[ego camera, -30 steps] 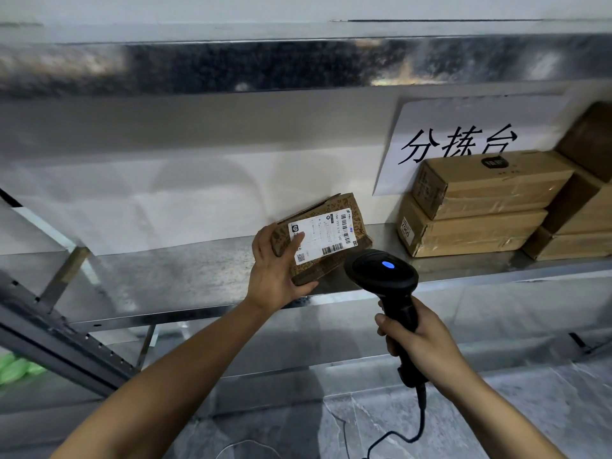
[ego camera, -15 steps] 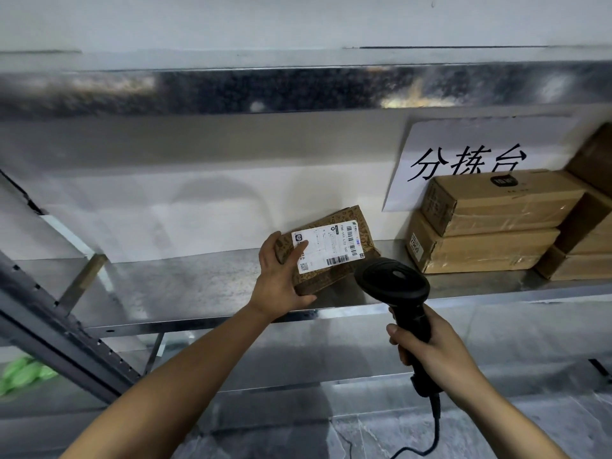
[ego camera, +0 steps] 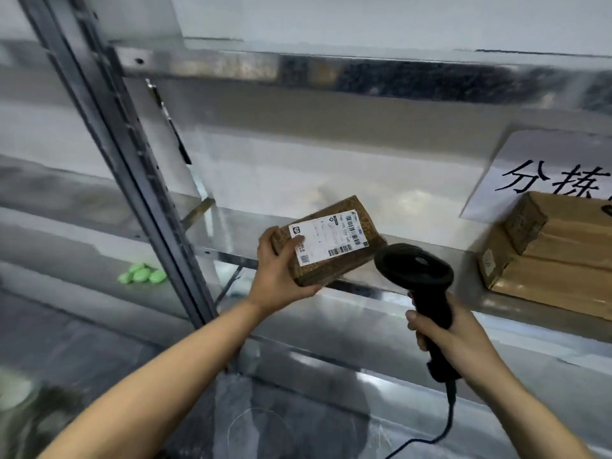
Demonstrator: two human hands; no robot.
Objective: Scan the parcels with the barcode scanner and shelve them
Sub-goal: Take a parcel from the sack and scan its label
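Both hands busy: our left hand grips parcel; right hand wraps scanner, at parcel's 4 o'clock.

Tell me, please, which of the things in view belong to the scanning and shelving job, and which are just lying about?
Part of the job:
- small parcel, held in the left hand
- barcode scanner, gripped by the right hand
- stacked cardboard parcels already on the metal shelf

Just lying about:
- green objects left of the shelf post
- paper sign on the wall
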